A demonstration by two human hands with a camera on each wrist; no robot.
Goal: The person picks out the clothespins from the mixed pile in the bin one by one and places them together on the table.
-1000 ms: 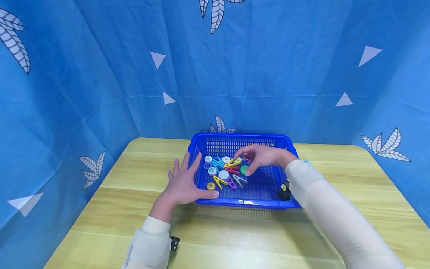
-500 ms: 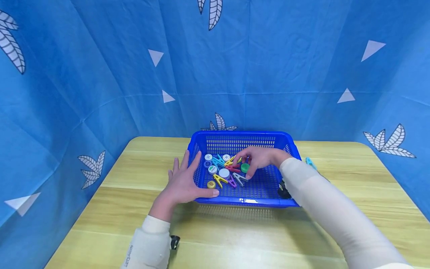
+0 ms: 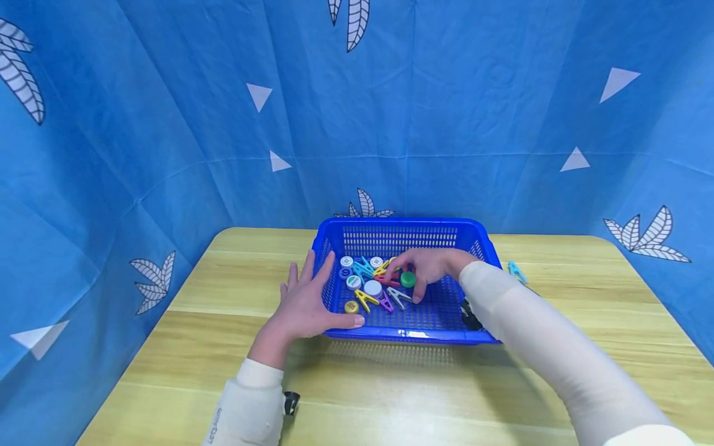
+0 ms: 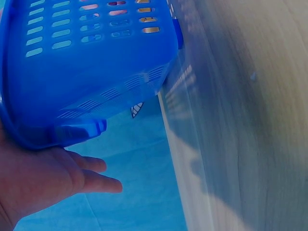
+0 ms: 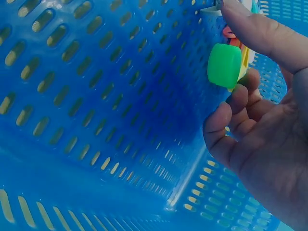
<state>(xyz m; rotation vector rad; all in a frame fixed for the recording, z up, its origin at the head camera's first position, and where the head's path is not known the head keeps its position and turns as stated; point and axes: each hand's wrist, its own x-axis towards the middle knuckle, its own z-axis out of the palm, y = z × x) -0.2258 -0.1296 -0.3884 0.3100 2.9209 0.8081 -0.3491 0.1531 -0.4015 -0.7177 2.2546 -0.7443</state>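
Note:
A blue perforated plastic basket (image 3: 413,336) holds several small bottle caps and plastic clothespins. My left hand (image 3: 304,306) rests at its left end, fingers straight and thumb along the near rim; in the left wrist view, the palm (image 4: 43,183) lies against the rim. My right hand (image 3: 432,266) reaches down inside, thumb and index finger spread apart. Between them shows a green cap (image 3: 408,279). The index fingertip is over a red clothespin (image 3: 386,280), the thumb tip at the end of a grey clothespin (image 3: 399,296). In the right wrist view, the other fingers curl beside the green cap (image 5: 224,65).
Left of the right hand lie a white cap (image 3: 372,288), a yellow clothespin (image 3: 365,300), a purple clothespin (image 3: 386,302) and a gold cap (image 3: 351,307). Outside the basket, a turquoise clothespin (image 3: 516,272) lies on the wooden table (image 3: 390,396). A blue curtain (image 3: 474,124) hangs behind.
My right hand has lowered into the basket, its thumb moving toward the grey clothespin and its index finger toward the red one. The left hand stays at the rim.

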